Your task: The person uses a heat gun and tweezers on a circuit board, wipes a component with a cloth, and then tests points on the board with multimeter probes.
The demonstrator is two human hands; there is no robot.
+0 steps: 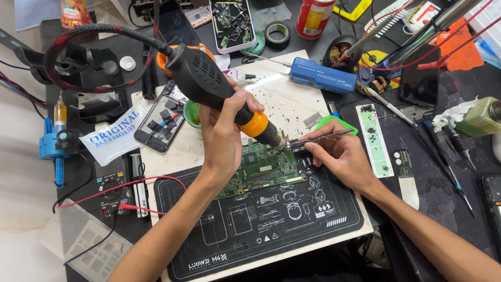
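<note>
The green circuit board (261, 168) lies on my black work mat (261, 230), near its upper edge, mid-worktop. My left hand (224, 133) is clamped around the hot-air tool (209, 83), its orange collar and nozzle tilted down to the board's upper right corner. My right hand (342, 154) pinches tweezers (318, 139), tips meeting the nozzle there. Beyond them lie a blue tool case (322, 75) and an opened phone (160, 121).
</note>
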